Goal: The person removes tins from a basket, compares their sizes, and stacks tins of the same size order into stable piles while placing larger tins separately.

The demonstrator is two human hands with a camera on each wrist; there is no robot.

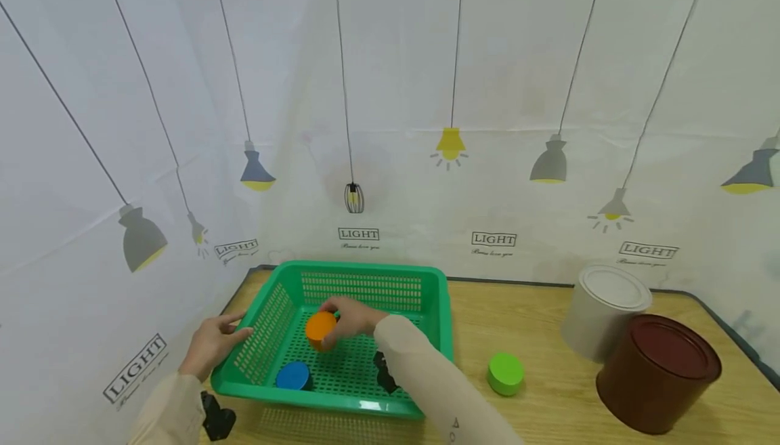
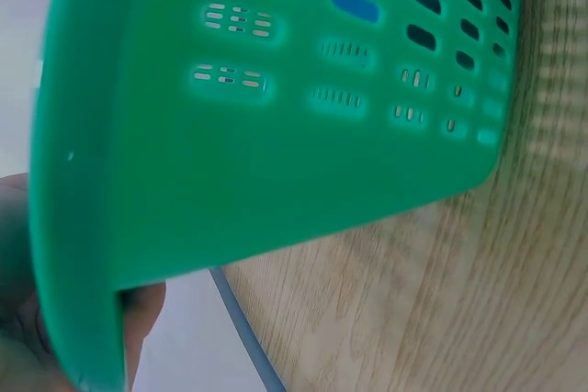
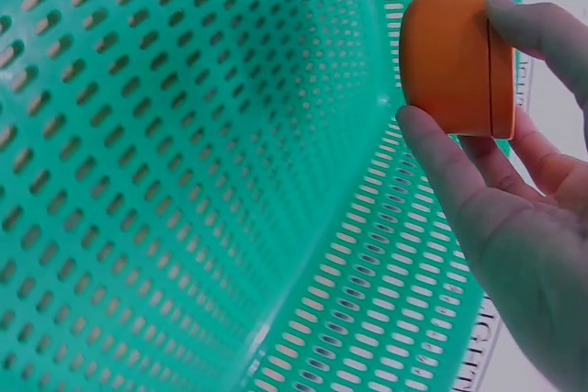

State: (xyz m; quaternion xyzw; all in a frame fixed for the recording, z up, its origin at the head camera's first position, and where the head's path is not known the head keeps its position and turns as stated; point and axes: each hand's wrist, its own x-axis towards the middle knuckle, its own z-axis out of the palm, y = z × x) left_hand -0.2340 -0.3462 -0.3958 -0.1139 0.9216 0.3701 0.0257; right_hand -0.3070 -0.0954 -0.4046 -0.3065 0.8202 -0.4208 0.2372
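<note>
Inside the green plastic basket (image 1: 365,267), my right hand (image 1: 355,318) holds an orange round lidded container (image 1: 319,327) between thumb and fingers, above the slotted floor. The right wrist view shows a thin seam near one end of this orange container (image 3: 447,66). My left hand (image 1: 213,345) grips the basket's left rim; in the left wrist view that rim (image 2: 81,190) hides part of the hand. At the basket's near-left corner sits a blue round container (image 1: 294,375), partly hidden behind the front wall.
On the wood-patterned table, a lime-green round container (image 1: 505,372) lies right of the basket. Farther right stand a white lidded bucket (image 1: 594,316) and a dark brown lidded bucket (image 1: 652,380). A white sheet printed with lamps (image 1: 402,93) encloses the back and sides.
</note>
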